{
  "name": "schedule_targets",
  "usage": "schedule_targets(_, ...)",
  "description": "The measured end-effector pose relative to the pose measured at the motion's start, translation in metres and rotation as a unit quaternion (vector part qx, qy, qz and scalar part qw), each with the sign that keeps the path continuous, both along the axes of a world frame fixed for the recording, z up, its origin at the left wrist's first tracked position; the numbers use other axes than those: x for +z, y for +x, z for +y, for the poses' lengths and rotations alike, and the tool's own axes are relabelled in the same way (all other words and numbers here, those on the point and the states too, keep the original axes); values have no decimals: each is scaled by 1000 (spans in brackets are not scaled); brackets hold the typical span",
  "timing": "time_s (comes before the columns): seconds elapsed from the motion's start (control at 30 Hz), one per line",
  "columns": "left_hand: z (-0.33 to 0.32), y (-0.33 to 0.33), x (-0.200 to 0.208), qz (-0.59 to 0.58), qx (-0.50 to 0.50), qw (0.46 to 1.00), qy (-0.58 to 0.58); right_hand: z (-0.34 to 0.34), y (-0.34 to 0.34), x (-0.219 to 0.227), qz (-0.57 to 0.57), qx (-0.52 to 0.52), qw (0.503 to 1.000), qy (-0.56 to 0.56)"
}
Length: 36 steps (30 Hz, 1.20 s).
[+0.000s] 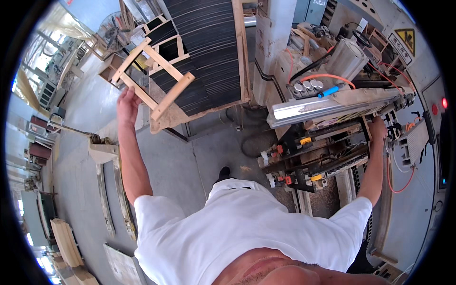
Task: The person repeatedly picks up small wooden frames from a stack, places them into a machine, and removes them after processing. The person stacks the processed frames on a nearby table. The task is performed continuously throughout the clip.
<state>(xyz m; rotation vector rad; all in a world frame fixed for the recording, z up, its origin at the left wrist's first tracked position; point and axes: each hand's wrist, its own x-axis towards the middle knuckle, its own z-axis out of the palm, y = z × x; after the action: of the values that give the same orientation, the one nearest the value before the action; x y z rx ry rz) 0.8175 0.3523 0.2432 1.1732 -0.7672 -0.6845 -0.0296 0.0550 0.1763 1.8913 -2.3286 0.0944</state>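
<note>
1. Pale wooden frame (138,90), one rail pinched in the left grip (127,103) near the dark stack (209,57), could swing into it, being held from one side.
2. The machine (327,108) could nip the right grip (377,129) if parts moved.
3. Right fingertips are obscured; clenched or released, I cannot tell.

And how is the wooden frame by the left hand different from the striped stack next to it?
The wooden frame is pale; the striped stack is mostly black with thin light lines. The frame has big open gaps, but the stack looks filled in. The frame looks much smaller than the stack. The right hand touches neither.
</note>
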Motion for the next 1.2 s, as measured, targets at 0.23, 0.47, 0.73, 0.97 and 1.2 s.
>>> schedule_targets(0.23,-115,133,-5,24,20,998,59,158,144,40,-327,113,897,-274)
schedule_targets(0.47,-220,157,-47,-331,183,896,231,291,329,-52,-512,171,842,1)
schedule_targets(0.73,-155,64,2,-573,87,809,99,330,404,-110,-428,101,887,141)
schedule_targets(0.97,-157,16,-2,-645,-40,752,130,344,432,-114,-419,93,892,143)
schedule_targets(1.2,-160,10,-1,-651,-42,741,160,397,413,-135,-439,23,889,126)
